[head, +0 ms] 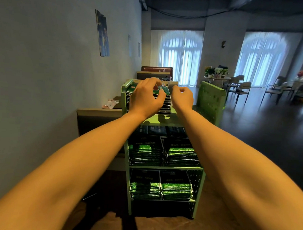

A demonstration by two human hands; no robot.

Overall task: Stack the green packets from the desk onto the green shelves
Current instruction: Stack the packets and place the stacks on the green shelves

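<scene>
While the counter (pixel 98 111) is sitting off to the left by the wall, the left hand (pixel 146 95) is curling its fingers and thumb round the top of the pile of green packets (pixel 165 105), likely to keep them neat and flat. That pile is resting on the top level of the green shelves (pixel 166 122). Just beside its right edge, the right hand (pixel 182 97) is curling up tight; I cannot tell if it is pinching anything.
</scene>
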